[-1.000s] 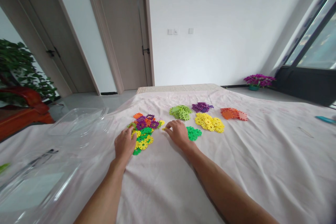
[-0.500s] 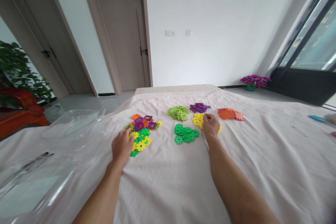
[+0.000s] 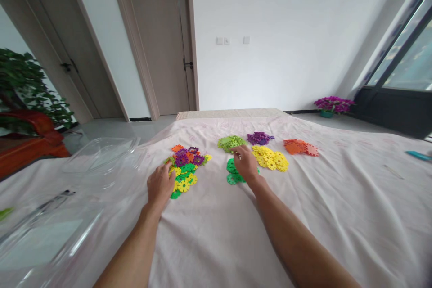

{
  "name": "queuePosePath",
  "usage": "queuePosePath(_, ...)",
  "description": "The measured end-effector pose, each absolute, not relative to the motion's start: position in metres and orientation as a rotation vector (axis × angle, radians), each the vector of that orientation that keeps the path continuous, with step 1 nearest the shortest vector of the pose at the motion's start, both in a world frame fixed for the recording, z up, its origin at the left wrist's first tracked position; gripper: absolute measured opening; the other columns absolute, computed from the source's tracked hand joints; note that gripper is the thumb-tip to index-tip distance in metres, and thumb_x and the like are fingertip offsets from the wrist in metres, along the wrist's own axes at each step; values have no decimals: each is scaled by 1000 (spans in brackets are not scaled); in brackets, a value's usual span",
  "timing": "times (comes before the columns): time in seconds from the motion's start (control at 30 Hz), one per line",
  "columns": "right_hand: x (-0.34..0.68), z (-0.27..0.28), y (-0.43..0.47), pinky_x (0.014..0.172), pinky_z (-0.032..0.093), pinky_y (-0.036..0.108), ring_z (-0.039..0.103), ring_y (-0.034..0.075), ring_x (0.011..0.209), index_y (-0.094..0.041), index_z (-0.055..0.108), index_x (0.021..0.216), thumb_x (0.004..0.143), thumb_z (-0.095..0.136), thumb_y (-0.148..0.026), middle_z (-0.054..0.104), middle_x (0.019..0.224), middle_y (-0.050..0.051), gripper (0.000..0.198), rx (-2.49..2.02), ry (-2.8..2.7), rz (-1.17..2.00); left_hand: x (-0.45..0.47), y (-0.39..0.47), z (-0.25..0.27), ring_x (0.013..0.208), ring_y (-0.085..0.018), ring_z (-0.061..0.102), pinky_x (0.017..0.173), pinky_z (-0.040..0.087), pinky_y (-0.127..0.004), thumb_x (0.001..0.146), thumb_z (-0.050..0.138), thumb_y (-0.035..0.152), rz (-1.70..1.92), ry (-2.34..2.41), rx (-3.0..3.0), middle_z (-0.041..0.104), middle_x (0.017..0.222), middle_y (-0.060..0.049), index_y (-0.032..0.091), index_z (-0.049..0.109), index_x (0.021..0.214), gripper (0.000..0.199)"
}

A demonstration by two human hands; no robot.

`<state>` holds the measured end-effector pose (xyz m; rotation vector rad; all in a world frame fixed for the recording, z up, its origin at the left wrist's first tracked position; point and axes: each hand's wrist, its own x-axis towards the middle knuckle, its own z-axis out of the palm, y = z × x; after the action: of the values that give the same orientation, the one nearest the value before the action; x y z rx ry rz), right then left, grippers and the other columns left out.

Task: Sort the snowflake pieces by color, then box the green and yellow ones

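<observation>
From where I stand, I see two bare hands working above a pale cloth (image 3: pixel 205 238). The left hand (image 3: pixel 161 184) lies at the left side of the mixed pile (image 3: pixel 186 172), where flower-shaped pieces in orange, purple, green and yellow are heaped together. Its fingers are loosely stretched, the thumb a little apart, and the fingertips touch the edge of this pile.

The right hand (image 3: pixel 245 162) hangs over the green pile (image 3: pixel 232 171) and hides a part of it. Its fingers are bent and narrow — whether they hold a piece, I cannot tell. Just behind this hand is the light green pile (image 3: pixel 229 141), and just beside it, to the right, the yellow pile (image 3: pixel 272 159). The purple pile (image 3: pixel 259 137) lies farther back; the orange pile (image 3: pixel 299 146) is rightmost. Clear plastic containers (image 3: pixel 97 155) stand at the left.
</observation>
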<state>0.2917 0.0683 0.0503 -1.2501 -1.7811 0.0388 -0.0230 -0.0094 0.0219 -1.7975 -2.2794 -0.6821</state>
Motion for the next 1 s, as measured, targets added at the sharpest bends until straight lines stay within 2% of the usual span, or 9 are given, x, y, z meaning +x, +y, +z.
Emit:
queuePosePath(0.07, 266, 51, 54, 83, 47, 30, 60, 19, 93, -22, 72, 97, 83, 48, -7, 66, 99, 6, 32, -1112, -2004, 83, -23, -9, 22, 116, -23, 60, 99, 44, -36, 94, 42, 32, -692, -2283, -1798, 65, 128, -11, 18, 59, 130, 42)
queuePosePath(0.17, 233, 51, 29, 88, 46, 32, 58, 20, 99, -24, 68, 112, 85, 54, -9, 66, 106, 6, 34, -910, -2331, 96, -23, -9, 21, 117, -24, 60, 100, 44, -37, 93, 44, 32, -697, -2305, -1792, 64, 129, -11, 19, 59, 130, 42)
queuePosePath(0.3, 204, 49, 3, 93, 44, 37, 52, 22, 111, -26, 57, 130, 92, 58, -26, 58, 129, 8, 38, -750, -2561, 40, -23, -9, 20, 118, -24, 59, 101, 43, -37, 93, 44, 33, -711, -2319, -1787, 64, 130, -10, 20, 58, 131, 42)
queuePosePath(0.5, 187, 45, -4, 101, 41, 43, 41, 28, 128, -27, 56, 131, 92, 61, -46, 50, 143, 6, 44, -692, -2646, -28, -23, -8, 18, 119, -23, 59, 103, 42, -36, 93, 45, 33, -753, -2308, -1781, 64, 129, -10, 20, 59, 130, 41)
queuePosePath(0.6, 182, 42, 1, 101, 41, 40, 44, 26, 126, -26, 63, 121, 89, 65, -44, 57, 135, 5, 37, -694, -2648, -34, -24, -7, 17, 118, -23, 59, 102, 43, -37, 93, 45, 33, -731, -2301, -1785, 64, 129, -10, 20, 58, 130, 41)
queuePosePath(0.77, 177, 46, 2, 87, 43, 32, 56, 20, 103, -21, 69, 100, 96, 58, -32, 68, 106, 5, 16, -675, -2635, -24, -25, -7, 18, 117, -24, 59, 102, 43, -37, 94, 43, 33, -712, -2287, -1799, 64, 129, -11, 19, 58, 131, 42)
queuePosePath(0.87, 181, 48, 2, 79, 41, 29, 57, 17, 90, -20, 68, 92, 99, 51, -27, 68, 95, 4, 20, -735, -2558, -27, -25, -7, 17, 118, -24, 59, 102, 43, -37, 94, 43, 33, -701, -2289, -1804, 64, 129, -11, 19, 58, 131, 42)
queuePosePath(1.0, 200, 50, 14, 75, 38, 25, 57, 15, 84, -20, 67, 91, 102, 45, -29, 66, 89, 4, 27, -948, -2323, 0, -25, -7, 17, 118, -24, 59, 101, 43, -37, 94, 42, 33, -698, -2282, -1810, 64, 129, -10, 19, 58, 131, 42)
